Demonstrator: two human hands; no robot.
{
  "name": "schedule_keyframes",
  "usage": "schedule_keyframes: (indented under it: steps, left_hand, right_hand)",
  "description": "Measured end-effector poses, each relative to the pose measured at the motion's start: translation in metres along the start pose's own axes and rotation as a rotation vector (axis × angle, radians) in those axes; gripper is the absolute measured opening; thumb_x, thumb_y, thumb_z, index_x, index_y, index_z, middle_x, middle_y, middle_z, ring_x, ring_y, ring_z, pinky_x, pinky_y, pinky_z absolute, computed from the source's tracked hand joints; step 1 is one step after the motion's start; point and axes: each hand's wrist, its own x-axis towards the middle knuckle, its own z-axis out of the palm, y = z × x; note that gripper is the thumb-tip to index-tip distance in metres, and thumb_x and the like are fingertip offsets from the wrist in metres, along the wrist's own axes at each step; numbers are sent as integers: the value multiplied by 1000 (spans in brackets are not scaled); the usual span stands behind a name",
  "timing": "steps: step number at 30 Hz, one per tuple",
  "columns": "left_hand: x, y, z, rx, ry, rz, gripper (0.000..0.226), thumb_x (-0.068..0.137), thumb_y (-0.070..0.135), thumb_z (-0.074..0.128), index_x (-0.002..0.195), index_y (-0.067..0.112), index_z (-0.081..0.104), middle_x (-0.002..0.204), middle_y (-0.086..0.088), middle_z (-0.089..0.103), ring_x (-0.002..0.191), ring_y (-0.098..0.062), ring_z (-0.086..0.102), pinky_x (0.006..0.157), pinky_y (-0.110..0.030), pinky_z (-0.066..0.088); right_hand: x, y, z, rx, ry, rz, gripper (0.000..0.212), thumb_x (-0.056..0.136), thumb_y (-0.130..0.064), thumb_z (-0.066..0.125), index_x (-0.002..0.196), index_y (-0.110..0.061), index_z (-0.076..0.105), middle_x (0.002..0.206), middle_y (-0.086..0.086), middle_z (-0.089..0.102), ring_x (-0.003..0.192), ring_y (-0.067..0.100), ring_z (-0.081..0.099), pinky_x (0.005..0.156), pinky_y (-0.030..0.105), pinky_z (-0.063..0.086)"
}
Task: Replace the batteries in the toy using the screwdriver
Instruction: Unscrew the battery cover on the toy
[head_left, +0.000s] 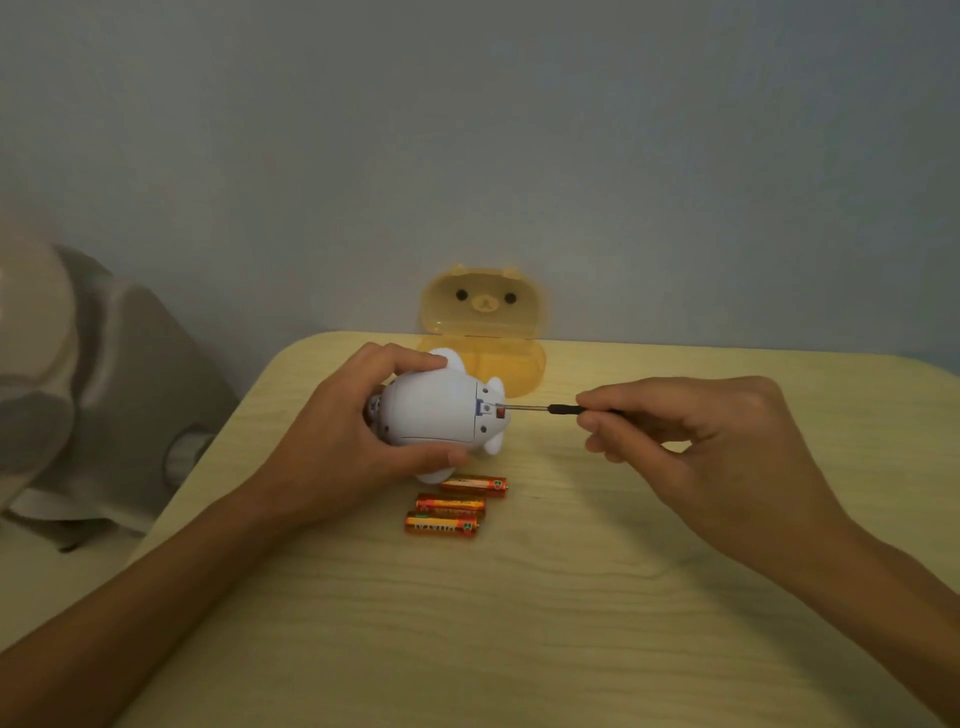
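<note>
My left hand (343, 441) grips a white animal-shaped toy (436, 410), tipped on its side just above the table with its underside facing right. My right hand (696, 441) pinches the black handle of a thin screwdriver (550, 409). The shaft runs level to the left and its tip meets the toy's underside beside a small red switch. Three orange batteries (452, 506) lie side by side on the table (519, 623), just in front of the toy.
An open yellow bear-faced plastic case (483, 322) stands behind the toy at the table's far edge, its lid against the wall. A grey and white fabric item (88, 395) sits off the table's left side. The table's left corner is rounded.
</note>
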Motion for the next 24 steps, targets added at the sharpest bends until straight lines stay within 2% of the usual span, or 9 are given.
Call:
schedule_keyframes:
  steps: [4, 8, 12, 14, 16, 18, 19, 22, 24]
  left_hand:
    - [0, -1, 1, -9, -1, 12, 74, 61, 64, 86, 127, 42, 61, 129, 18, 59, 114, -7, 63, 77, -25, 59]
    - [-1, -2, 1, -5, 0, 30, 75, 62, 65, 86, 128, 41, 61, 128, 17, 59, 116, -6, 62, 78, -20, 57]
    - [2, 2, -4, 61, -2, 96, 76, 63, 65, 85, 131, 39, 61, 126, 11, 59, 118, -1, 59, 83, -14, 52]
    - [5, 4, -7, 110, -16, 127, 78, 64, 64, 83, 133, 37, 60, 125, 9, 58, 117, 3, 56, 84, -7, 47]
    - [7, 3, -8, 148, -40, 140, 80, 64, 66, 82, 135, 36, 61, 125, 7, 57, 117, -2, 57, 84, -7, 44]
    - [7, -1, -6, 172, -63, 146, 82, 65, 68, 82, 138, 37, 61, 125, 7, 56, 117, -7, 57, 84, -11, 45]
    - [7, -2, -4, 173, -68, 148, 82, 65, 68, 82, 138, 38, 61, 124, 8, 56, 117, -8, 57, 84, -14, 46]
    - [7, -5, -3, 176, -66, 161, 81, 65, 68, 83, 137, 39, 61, 125, 7, 56, 118, -8, 57, 84, -16, 47]
    - [6, -5, -3, 170, -60, 167, 81, 65, 67, 84, 136, 36, 62, 125, 5, 58, 118, -9, 57, 84, -16, 47]
  right_hand:
    - [2, 2, 6, -30, -1, -54, 17, 90, -17, 76, 101, -7, 84, 82, -10, 78, 74, 2, 77, 67, 20, 62]
    - [5, 3, 10, -86, -20, -111, 17, 90, -16, 75, 100, -7, 84, 79, -5, 81, 66, 3, 76, 66, 23, 62]
    - [8, 3, 7, -292, -88, -300, 13, 89, -5, 80, 101, -6, 84, 87, 3, 82, 67, 21, 77, 59, 35, 61]
    - [11, 5, 8, -408, -126, -338, 31, 78, 13, 84, 103, -6, 82, 94, 7, 81, 67, 31, 76, 53, 40, 61]
    - [17, 4, 13, -444, -156, -331, 40, 73, 18, 82, 104, -6, 80, 93, 9, 80, 63, 36, 74, 48, 42, 59]
    - [21, 1, 19, -435, -143, -329, 14, 87, -1, 75, 100, -5, 76, 80, 8, 78, 54, 36, 68, 43, 44, 56]
    - [23, -1, 21, -419, -116, -296, 12, 94, -15, 68, 95, -5, 74, 69, 7, 74, 48, 35, 63, 41, 43, 53]
    - [30, -4, 26, -414, -76, -218, 46, 97, -42, 57, 70, -6, 66, 43, 4, 53, 36, 31, 43, 36, 37, 43]
    - [32, -6, 28, -484, -52, -223, 58, 97, -49, 53, 55, -9, 50, 38, 4, 35, 35, 30, 29, 37, 31, 33]
